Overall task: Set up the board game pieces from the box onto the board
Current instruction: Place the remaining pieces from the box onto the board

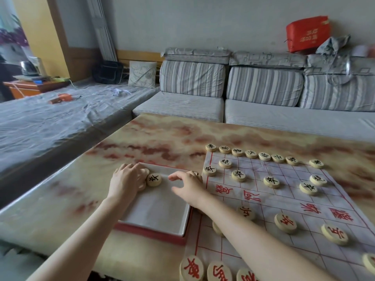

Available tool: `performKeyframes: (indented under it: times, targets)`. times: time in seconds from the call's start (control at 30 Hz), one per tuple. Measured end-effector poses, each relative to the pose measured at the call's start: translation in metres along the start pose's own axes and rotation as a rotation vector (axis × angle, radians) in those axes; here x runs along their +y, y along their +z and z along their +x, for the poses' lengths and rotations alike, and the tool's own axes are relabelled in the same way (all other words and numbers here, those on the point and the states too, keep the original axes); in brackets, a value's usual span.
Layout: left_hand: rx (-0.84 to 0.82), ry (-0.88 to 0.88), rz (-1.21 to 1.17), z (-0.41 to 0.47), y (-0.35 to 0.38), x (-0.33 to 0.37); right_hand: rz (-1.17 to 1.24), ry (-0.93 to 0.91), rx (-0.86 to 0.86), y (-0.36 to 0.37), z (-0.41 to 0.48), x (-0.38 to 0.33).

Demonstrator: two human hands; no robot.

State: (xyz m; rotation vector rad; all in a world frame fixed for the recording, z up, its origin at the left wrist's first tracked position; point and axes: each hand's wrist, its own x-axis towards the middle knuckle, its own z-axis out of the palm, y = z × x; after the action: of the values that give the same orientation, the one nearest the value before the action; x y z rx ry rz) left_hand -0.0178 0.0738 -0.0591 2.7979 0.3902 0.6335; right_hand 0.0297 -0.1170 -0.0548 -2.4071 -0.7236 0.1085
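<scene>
Lying in the box [158,209] at mid-frame, one piece [154,179] is seen beside the left hand [124,180], whose grip is curled round other pieces [142,186]. The grip of the right hand [188,187] is held wide.

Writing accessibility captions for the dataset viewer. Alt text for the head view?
A person's left hand curls over corner pieces in a nearly empty white box, next to a loose black piece, while the right hand hovers open over the box. To its right, a board sheet on a marbled table holds black pieces and red pieces.
</scene>
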Motion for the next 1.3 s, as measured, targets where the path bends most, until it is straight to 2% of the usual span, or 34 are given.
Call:
performKeyframes:
  times: [0.1, 0.2, 0.37, 0.57, 0.73, 0.93, 1.17, 1.3]
  targets:
    - [0.007, -0.032, -0.098, -0.005, -0.007, -0.006, -0.047, 0.012, -0.030, 0.008, 0.010, -0.005]
    - [-0.025, 0.020, -0.206, -0.012, -0.008, -0.015, -0.047, -0.049, -0.081, 0.020, 0.020, -0.017]
    - [-0.137, 0.032, -0.142, -0.011, -0.003, -0.017, -0.067, -0.074, -0.113, 0.039, 0.039, -0.027]
    - [-0.165, 0.087, -0.063, -0.013, -0.001, -0.021, -0.133, -0.054, -0.061, 0.049, 0.045, -0.022]
    - [-0.134, 0.018, -0.141, -0.014, -0.001, -0.017, 0.012, 0.033, -0.077, 0.038, 0.038, -0.013]
    - [-0.075, -0.080, -0.255, -0.013, -0.002, -0.005, 0.264, 0.061, 0.019, 0.015, 0.022, -0.006]
    - [-0.100, -0.095, -0.456, -0.013, -0.010, 0.031, 0.373, 0.056, 0.086, -0.017, -0.002, 0.010]
    - [-0.112, -0.059, -0.468, -0.014, -0.012, 0.056, 0.405, 0.080, 0.120, -0.036, -0.018, 0.027]
